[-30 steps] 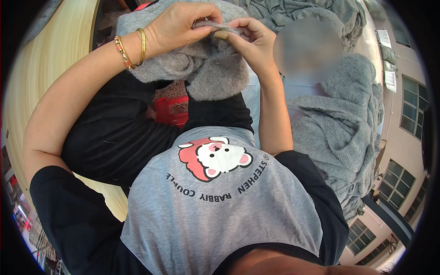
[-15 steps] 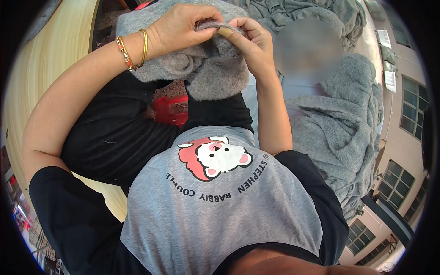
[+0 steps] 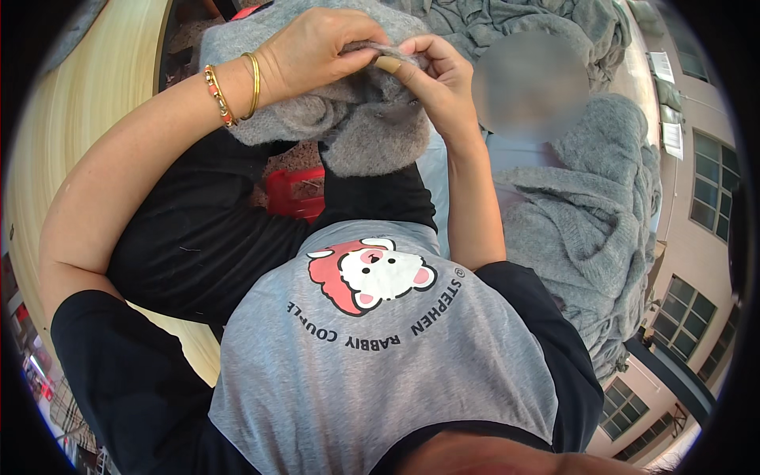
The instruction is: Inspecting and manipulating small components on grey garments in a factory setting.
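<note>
A fuzzy grey knitted garment point(image 3: 376, 138) lies bunched over my knees. Its raised edge is pinched in my left hand point(image 3: 313, 51), with thumb and fingers closed on the fabric. Close beside it, my right hand point(image 3: 443, 79) is also closed on that edge, thumb against the bent fingers. The right thumb's tip looks tan, like a wrapping or a long nail; I cannot tell which. Whether a needle or other small thing is between the fingers is too small to tell. Two bracelets point(image 3: 253, 83) are on my left wrist.
More grey knitwear point(image 3: 586, 198) is heaped along the right and at the back point(image 3: 507, 20). A pale wood-grain surface point(image 3: 103, 87) curves along the left. Something red and plastic point(image 3: 297, 192) shows below my knees. A round patch at the upper right is blurred.
Both hands stay on the same edge of the garment. My right hand has tilted and shifted very slightly; the garment hangs almost as before.
</note>
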`<state>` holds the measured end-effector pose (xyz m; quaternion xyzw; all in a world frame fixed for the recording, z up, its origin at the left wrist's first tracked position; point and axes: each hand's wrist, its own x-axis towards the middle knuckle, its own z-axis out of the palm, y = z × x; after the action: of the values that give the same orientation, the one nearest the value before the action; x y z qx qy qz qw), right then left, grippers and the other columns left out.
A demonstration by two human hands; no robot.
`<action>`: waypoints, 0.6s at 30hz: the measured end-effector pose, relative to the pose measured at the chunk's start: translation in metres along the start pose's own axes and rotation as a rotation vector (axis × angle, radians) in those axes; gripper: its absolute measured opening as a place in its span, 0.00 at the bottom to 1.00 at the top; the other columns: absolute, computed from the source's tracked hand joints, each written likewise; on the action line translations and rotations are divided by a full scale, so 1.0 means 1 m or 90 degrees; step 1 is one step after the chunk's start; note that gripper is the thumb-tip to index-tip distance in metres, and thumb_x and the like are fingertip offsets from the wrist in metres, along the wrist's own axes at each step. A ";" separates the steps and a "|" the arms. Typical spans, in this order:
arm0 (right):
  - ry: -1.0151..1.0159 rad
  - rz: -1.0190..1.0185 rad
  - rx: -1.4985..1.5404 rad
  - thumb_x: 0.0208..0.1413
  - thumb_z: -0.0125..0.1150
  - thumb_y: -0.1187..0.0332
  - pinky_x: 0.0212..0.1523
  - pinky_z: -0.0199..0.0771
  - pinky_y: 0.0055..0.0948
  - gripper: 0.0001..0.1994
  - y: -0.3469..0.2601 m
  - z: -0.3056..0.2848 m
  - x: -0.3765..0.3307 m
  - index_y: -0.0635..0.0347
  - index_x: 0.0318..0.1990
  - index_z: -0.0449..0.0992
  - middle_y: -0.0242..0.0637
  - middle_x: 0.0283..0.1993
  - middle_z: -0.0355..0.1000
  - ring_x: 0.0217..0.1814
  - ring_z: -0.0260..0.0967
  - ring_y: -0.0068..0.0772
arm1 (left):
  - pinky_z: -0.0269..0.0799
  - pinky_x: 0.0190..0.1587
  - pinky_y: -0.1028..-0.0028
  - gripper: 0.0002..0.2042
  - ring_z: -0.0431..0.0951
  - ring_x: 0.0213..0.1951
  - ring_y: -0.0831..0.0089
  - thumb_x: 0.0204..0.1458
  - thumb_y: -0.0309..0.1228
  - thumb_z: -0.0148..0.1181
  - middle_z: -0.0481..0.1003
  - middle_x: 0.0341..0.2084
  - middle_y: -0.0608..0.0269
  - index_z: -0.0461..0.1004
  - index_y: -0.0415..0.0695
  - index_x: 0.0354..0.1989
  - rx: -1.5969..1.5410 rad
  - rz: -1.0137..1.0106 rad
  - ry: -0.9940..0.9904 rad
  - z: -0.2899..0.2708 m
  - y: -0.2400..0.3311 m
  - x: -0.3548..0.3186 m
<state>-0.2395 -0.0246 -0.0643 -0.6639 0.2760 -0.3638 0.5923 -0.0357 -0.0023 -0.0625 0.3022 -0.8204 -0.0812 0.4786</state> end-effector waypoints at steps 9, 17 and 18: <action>0.049 -0.260 -0.351 0.42 0.67 0.79 0.37 0.69 0.20 0.15 0.013 0.003 0.012 0.62 0.41 0.77 0.32 0.38 0.73 0.40 0.69 0.21 | 0.73 0.34 0.70 0.07 0.77 0.31 0.60 0.50 0.28 0.58 0.75 0.27 0.55 0.73 0.40 0.37 0.057 -0.194 -0.102 -0.014 0.014 0.000; 0.061 -0.304 -0.405 0.41 0.66 0.79 0.37 0.72 0.24 0.12 0.005 0.002 0.013 0.64 0.37 0.78 0.38 0.36 0.75 0.36 0.73 0.31 | 0.73 0.34 0.68 0.08 0.76 0.31 0.59 0.50 0.29 0.59 0.74 0.27 0.54 0.72 0.39 0.35 0.047 -0.184 -0.110 -0.016 0.015 0.004; 0.057 -0.303 -0.403 0.41 0.66 0.79 0.37 0.72 0.24 0.12 0.005 0.002 0.013 0.64 0.37 0.78 0.37 0.35 0.75 0.36 0.73 0.31 | 0.73 0.35 0.68 0.08 0.76 0.31 0.59 0.50 0.29 0.59 0.73 0.28 0.54 0.71 0.39 0.35 0.057 -0.170 -0.120 -0.017 0.015 0.005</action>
<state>-0.2299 -0.0345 -0.0672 -0.8424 0.2383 -0.4164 0.2452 -0.0296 0.0096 -0.0438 0.4208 -0.8170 -0.1352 0.3704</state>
